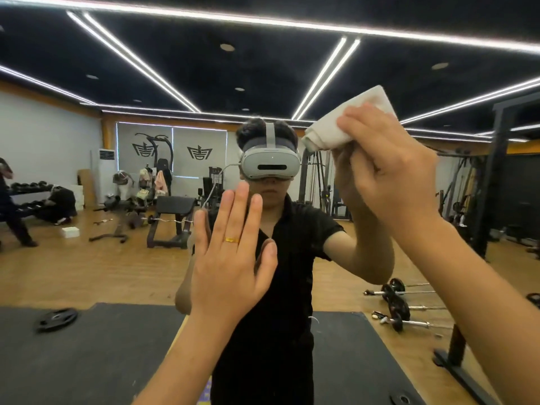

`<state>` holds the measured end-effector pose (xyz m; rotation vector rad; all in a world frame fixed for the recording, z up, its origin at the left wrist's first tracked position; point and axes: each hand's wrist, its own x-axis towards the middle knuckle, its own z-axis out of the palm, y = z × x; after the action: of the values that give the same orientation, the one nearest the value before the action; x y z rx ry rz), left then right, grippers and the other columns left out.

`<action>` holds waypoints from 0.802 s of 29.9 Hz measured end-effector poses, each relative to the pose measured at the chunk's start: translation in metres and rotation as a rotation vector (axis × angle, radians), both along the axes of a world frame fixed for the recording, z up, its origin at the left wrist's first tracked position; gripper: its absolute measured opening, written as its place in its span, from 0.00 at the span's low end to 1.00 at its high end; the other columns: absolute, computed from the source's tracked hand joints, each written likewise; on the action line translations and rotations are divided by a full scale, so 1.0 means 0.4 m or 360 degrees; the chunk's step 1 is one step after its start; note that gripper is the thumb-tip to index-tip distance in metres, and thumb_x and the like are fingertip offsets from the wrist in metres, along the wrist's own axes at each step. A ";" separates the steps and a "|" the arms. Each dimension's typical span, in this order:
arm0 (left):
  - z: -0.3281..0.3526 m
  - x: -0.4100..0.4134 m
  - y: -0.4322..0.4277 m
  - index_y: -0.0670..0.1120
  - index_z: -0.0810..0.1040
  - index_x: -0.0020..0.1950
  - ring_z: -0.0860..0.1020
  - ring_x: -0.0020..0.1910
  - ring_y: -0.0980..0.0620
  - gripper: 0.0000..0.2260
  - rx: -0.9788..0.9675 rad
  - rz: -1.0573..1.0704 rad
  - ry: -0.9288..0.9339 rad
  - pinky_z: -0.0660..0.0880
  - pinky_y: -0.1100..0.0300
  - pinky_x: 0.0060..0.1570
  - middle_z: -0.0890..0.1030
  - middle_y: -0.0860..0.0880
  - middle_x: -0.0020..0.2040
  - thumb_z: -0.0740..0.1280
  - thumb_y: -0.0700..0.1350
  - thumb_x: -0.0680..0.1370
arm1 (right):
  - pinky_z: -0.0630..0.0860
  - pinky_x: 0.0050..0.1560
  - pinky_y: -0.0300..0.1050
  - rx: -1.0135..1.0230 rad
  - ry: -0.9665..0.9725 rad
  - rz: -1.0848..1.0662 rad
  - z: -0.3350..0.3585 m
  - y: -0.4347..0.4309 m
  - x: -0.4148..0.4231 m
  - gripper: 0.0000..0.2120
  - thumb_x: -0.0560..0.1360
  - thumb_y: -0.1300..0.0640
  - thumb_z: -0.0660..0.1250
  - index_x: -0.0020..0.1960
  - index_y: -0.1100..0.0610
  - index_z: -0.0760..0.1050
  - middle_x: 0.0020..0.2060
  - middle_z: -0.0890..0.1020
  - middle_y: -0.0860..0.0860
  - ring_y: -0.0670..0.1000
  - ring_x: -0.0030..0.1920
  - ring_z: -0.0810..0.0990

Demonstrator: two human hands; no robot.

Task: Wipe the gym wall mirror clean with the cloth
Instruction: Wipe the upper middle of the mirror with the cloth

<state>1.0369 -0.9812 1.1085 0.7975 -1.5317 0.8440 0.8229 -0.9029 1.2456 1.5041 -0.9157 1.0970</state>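
Cloth (350, 121) sits bunched in the right hand (388, 171) against the mirror (87, 273), left hand (230, 258) (straight, gripping nothing) flat on it.

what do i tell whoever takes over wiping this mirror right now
Left hand: open, fingers straight, palm apparently flat against the mirror, near the middle of the view.
Right hand: grips the folded white cloth, raised at the upper right, with the cloth seemingly on the glass.
Done: cannot tell how much is wiped; no clear streaks or wet patches show.
Left: probably work the cloth across the rest of the glass, including where the left hand rests, since it may leave prints.
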 end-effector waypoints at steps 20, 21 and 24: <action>0.001 -0.002 0.006 0.42 0.61 0.82 0.55 0.83 0.44 0.30 -0.0007 -0.0017 0.0012 0.44 0.42 0.81 0.58 0.42 0.83 0.60 0.52 0.82 | 0.72 0.72 0.63 -0.0026 0.0804 -0.0101 -0.101 -0.016 0.021 0.15 0.79 0.64 0.71 0.65 0.64 0.80 0.65 0.81 0.62 0.63 0.69 0.77; 0.001 -0.002 0.005 0.41 0.61 0.82 0.55 0.83 0.44 0.30 -0.0003 -0.0009 0.0008 0.44 0.42 0.81 0.57 0.42 0.83 0.60 0.53 0.83 | 0.70 0.74 0.62 0.0019 0.0898 -0.0119 -0.091 -0.012 0.004 0.15 0.79 0.64 0.70 0.66 0.64 0.80 0.66 0.80 0.62 0.63 0.70 0.76; 0.002 -0.003 0.005 0.42 0.60 0.82 0.54 0.83 0.44 0.30 0.0008 -0.0001 0.0004 0.44 0.42 0.81 0.57 0.42 0.83 0.60 0.53 0.82 | 0.68 0.76 0.61 0.0021 0.0945 -0.0170 -0.022 -0.001 -0.046 0.17 0.78 0.64 0.72 0.67 0.63 0.79 0.68 0.79 0.61 0.61 0.72 0.74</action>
<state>1.0355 -0.9792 1.1091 0.8013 -1.5325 0.8385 0.8044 -0.9031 1.2367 1.6405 -0.5758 0.5133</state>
